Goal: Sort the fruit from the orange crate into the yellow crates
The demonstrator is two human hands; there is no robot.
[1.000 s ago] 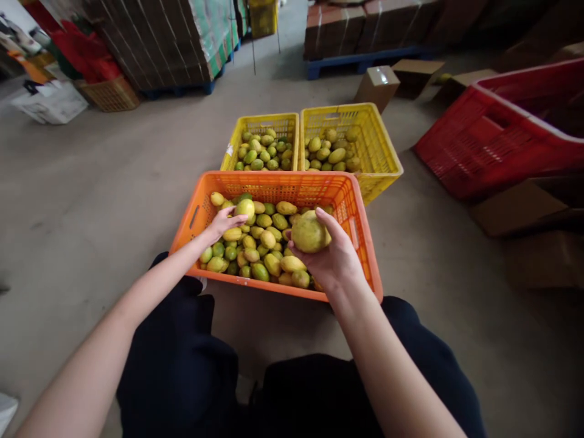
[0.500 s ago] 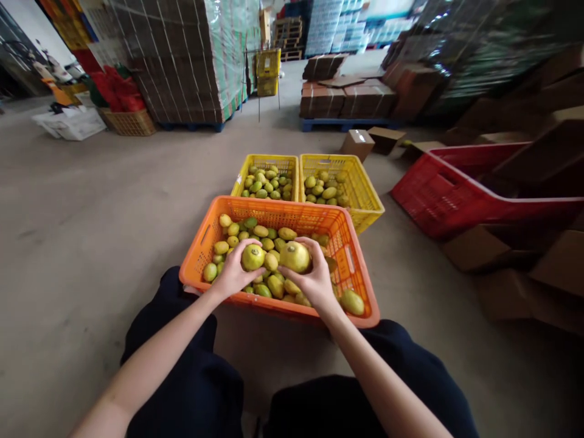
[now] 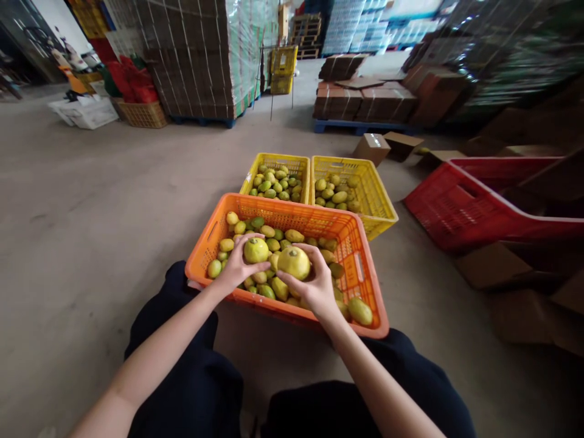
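My left hand (image 3: 237, 264) is closed around a round yellow-green fruit (image 3: 256, 250), its stem end turned up toward me. In my right hand (image 3: 317, 277) is a larger, paler yellow-green fruit (image 3: 293, 263), held between thumb and fingers, also stem end up. The two fruits are side by side with a small gap, above an orange plastic crate (image 3: 365, 267). Inside that crate lie many similar oval fruits, greener and yellower ones mixed; one big fruit (image 3: 360, 311) sits in its near right corner. My hands hide part of the pile.
Behind the orange crate stand a left yellow crate (image 3: 255, 163) and a right yellow crate (image 3: 381, 201), both holding similar fruits. A red crate (image 3: 438, 204) with cardboard is at right, cardboard boxes (image 3: 493, 264) around it. Wrapped pallet stacks (image 3: 191, 61) stand farther back.
The view has turned slightly left, so the crates appear farther right. Both hands still hold the same fruits, now slightly closer together and shifted left relative to the crate.
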